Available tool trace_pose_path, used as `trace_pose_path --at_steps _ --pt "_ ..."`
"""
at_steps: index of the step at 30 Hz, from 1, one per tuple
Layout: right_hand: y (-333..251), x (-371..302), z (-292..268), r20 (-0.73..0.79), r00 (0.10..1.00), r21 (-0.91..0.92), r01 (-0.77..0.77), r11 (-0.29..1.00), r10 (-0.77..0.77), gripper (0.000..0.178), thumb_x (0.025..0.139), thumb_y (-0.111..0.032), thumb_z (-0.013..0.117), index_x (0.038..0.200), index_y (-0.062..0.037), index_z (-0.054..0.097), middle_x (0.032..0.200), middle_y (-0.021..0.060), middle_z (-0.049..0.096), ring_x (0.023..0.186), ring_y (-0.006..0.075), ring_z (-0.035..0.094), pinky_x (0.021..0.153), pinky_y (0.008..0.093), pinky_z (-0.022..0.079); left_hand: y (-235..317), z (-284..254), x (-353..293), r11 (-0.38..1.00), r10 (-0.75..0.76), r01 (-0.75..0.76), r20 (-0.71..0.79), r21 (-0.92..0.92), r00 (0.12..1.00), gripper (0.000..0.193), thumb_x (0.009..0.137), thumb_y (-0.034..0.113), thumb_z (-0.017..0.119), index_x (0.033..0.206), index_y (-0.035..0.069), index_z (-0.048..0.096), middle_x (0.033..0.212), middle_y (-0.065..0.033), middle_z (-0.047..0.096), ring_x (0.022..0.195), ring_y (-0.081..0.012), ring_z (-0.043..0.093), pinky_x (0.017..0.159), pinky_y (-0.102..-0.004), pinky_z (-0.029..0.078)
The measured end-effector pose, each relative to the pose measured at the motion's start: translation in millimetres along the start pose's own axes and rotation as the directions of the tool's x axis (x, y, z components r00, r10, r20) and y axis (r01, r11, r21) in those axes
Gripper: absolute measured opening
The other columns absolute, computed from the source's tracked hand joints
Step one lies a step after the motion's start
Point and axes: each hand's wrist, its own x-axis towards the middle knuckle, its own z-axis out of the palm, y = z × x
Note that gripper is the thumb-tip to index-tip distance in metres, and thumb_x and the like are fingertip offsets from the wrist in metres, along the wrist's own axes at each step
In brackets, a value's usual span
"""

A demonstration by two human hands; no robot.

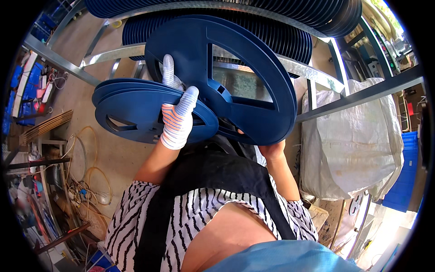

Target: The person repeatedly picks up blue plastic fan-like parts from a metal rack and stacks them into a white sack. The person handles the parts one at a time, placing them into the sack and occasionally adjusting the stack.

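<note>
My left hand (178,121), in a white glove with orange and grey stripes, is closed around a few stacked flat blue plastic reels (133,105). They lie tilted nearly flat at the left, and its fingers reach through their cutouts. A blue reel (260,119) with wide cutouts and a central hub stands tilted in front of me, partly behind the stack and overlapping it. My right hand (273,150), bare, grips this reel at its lower right edge. Most of its fingers are hidden behind the disc, with one fingertip showing through a cutout.
Beyond the reels, a metal frame (380,93) carries long rows of packed dark blue discs (290,11). To the right stand a bulky load under a whitish sheet (349,140) and blue crates (403,170). Coiled tubing (95,181) and a cluttered rack lie at the left.
</note>
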Motion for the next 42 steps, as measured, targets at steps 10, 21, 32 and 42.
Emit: trace_pose_path --at_steps 10,21,32,42 --pt "-37.3 3.1 51.4 0.028 0.952 -0.129 0.307 0.943 -0.306 0.067 0.09 -0.055 0.045 0.127 0.0006 0.042 0.105 0.0204 0.059 0.069 0.0284 0.061 0.056 0.0373 0.051 6.4 4.0 5.7 0.993 -0.024 0.034 0.093 -0.11 0.995 0.074 0.086 0.013 0.057 0.15 0.009 0.021 0.135 -0.0149 0.046 0.105 -0.016 0.055 0.09 -0.0254 0.043" --pt "-102.8 39.3 34.4 -0.488 0.781 0.122 0.503 0.855 -0.39 0.038 0.1 -0.027 0.037 0.118 0.0035 0.051 0.103 0.021 0.064 0.072 0.0309 0.068 0.047 0.0251 0.052 47.6 -30.1 -17.2 0.963 0.187 -0.151 0.146 -0.224 0.972 0.071 0.092 0.023 0.05 0.151 0.011 0.011 0.143 -0.0285 0.037 0.113 -0.0367 0.058 0.104 -0.05 0.04" --pt "-116.0 94.4 26.0 -0.252 0.918 0.717 0.39 0.578 -0.307 0.029 0.092 -0.005 0.051 0.118 0.0048 0.056 0.113 0.0264 0.059 0.082 0.0269 0.068 0.064 0.0276 0.06 24.0 -97.4 -29.5 0.824 0.367 -0.354 0.059 0.443 0.928 0.045 0.099 0.016 0.042 0.139 -0.002 0.032 0.117 -0.0173 0.059 0.069 -0.0142 0.055 0.086 -0.033 0.05" --pt "-164.9 121.9 8.5 -0.322 0.87 0.721 0.481 0.498 -0.374 0.026 0.089 -0.017 0.056 0.104 0.0035 0.057 0.091 0.0209 0.062 0.057 0.0134 0.061 0.041 0.0169 0.044 11.8 -77.3 -34.6 0.959 0.213 -0.198 -0.058 0.205 0.975 0.045 0.097 0.019 0.049 0.137 0.002 0.039 0.111 -0.0194 0.061 0.073 -0.0173 0.062 0.074 -0.0291 0.053"
